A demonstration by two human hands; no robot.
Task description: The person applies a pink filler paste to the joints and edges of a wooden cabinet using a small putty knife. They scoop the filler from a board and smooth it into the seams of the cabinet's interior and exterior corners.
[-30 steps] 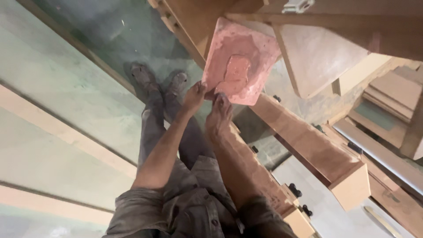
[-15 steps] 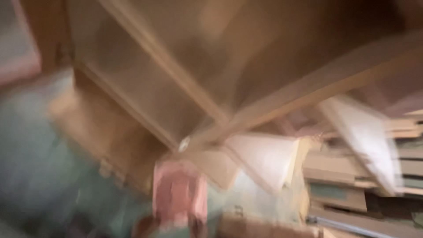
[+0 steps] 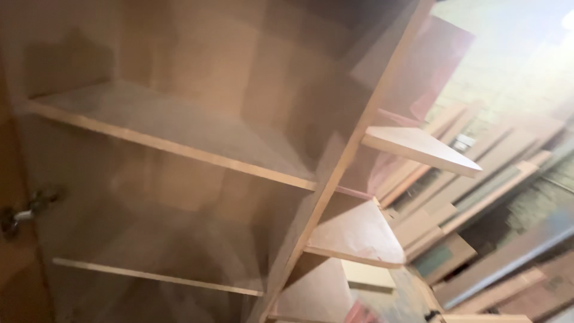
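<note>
wooden shelving fills most of the view: a tall open cabinet (image 3: 197,119) of pale brown board, seen at a slant from below, with an upright divider (image 3: 341,161) running from the top right down to the bottom middle. left of the divider an upper shelf (image 3: 173,140) crosses the bay and a lower shelf (image 3: 149,275) shows its thin front edge beneath. right of the divider three shorter shelves step down, the top one (image 3: 418,149) jutting out past the frame. a metal hinge (image 3: 24,209) sits on the left side panel. behind the cabinet, to the right, a stack of boards and offcuts (image 3: 478,197) leans against a light wall, and a pinkish panel (image 3: 430,66) stands behind the divider near the top.

neither hand is in view, so i cannot tell whether either is open, closed or holding anything.

nearest the bottom edge, a pink-red corner (image 3: 362,314) of some flat piece just pokes into the frame beside the lowest short shelf; too little shows to name it. judging by the sheet goods all around, it is likely stiff, flat and fairly light, with a smooth face that could slip, so it would be best gripped by two opposite edges rather than by the face. thin corners of such board chip easily.
</note>
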